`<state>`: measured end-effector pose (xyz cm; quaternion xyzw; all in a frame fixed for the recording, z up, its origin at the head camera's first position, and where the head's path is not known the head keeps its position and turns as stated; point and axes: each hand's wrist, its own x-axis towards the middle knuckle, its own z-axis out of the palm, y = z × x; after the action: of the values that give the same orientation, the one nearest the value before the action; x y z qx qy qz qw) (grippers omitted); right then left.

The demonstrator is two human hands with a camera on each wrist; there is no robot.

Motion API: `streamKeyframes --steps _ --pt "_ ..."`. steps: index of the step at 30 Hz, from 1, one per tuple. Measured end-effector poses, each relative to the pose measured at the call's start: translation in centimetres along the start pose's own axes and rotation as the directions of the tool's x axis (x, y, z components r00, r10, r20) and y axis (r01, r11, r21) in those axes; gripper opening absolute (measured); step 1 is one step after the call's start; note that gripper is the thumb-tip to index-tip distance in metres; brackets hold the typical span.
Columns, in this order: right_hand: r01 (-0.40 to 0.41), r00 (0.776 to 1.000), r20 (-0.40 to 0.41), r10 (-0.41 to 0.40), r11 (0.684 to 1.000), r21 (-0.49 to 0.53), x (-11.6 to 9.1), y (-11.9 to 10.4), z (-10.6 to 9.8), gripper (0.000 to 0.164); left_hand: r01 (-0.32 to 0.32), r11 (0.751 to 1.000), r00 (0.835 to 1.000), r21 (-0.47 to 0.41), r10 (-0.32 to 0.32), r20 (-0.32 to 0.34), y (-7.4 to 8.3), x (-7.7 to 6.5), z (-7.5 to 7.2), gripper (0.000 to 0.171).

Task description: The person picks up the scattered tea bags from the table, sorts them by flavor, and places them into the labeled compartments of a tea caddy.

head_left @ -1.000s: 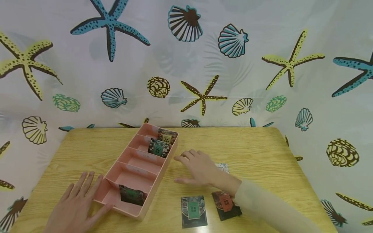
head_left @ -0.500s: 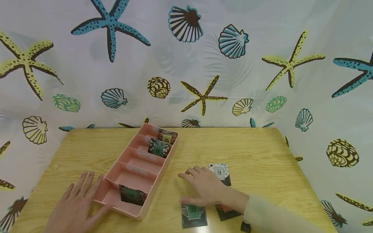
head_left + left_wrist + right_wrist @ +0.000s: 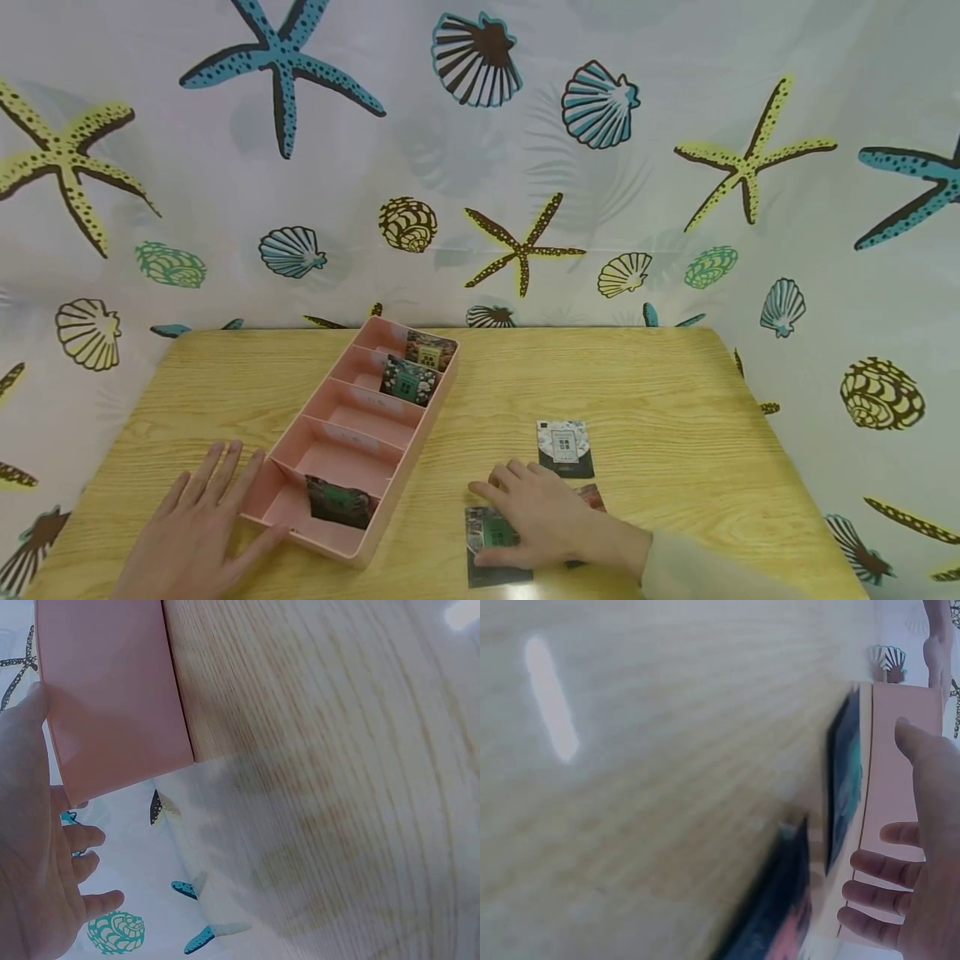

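Observation:
My left hand (image 3: 198, 533), fingers straight, rests against the near left corner of a pink compartment box (image 3: 388, 512). In the left wrist view its thumb lies at the box's edge (image 3: 112, 697). My right hand (image 3: 540, 517) reaches over a dark flat packet with a green label (image 3: 497, 533), partly covering it, with its fingers spread and relaxed. Behind that hand a red-labelled packet (image 3: 592, 497) is mostly hidden. A packet with a white label (image 3: 564, 448) lies flat beyond it. The right wrist view shows the green-labelled packet (image 3: 844, 780) beside spread fingers (image 3: 885, 866).
Inside the box, a yellow-labelled packet (image 3: 430, 355) and a green-labelled one (image 3: 408, 381) stand in the far compartments. Another dark packet (image 3: 339, 503) leans in the nearest compartment. A shell-patterned curtain (image 3: 480, 167) hangs behind the wooden table (image 3: 637, 375).
My right hand has moved from beside the box back toward me, to over the green-labelled packet. The white-labelled packet has come into full view. My left hand and the box have stayed put.

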<state>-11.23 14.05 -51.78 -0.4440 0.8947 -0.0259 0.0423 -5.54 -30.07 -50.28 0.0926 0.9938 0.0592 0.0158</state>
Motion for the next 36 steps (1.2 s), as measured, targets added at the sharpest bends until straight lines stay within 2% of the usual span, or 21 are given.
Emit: streamKeyframes --steps 8,14,22,30,36 --pt "0.024 0.999 -0.041 -0.024 1.0 -0.005 -0.6 -0.2 1.1 0.079 -0.004 1.0 1.0 0.008 0.004 -0.012 0.0 0.0 0.0 0.101" --pt "0.033 0.999 -0.038 -0.034 0.999 -0.03 -0.6 -0.2 1.4 0.079 -0.005 1.0 1.0 0.008 0.005 -0.02 -0.1 -0.1 0.0 0.1" --pt "0.049 0.997 -0.048 -0.054 0.995 -0.087 -0.4 -0.1 1.7 0.08 -0.001 1.0 1.0 -0.001 0.001 0.0 -0.2 -0.2 0.1 0.101" --pt "0.034 0.999 -0.035 -0.036 0.998 -0.061 -0.4 -0.1 1.8 0.082 -0.005 1.0 1.0 0.002 0.005 -0.017 -0.1 -0.2 0.3 0.101" --pt "0.011 0.999 -0.034 -0.012 0.999 -0.032 -0.4 0.1 1.5 0.077 -0.006 1.0 1.0 0.005 0.006 -0.018 -0.1 -0.1 0.2 0.101"
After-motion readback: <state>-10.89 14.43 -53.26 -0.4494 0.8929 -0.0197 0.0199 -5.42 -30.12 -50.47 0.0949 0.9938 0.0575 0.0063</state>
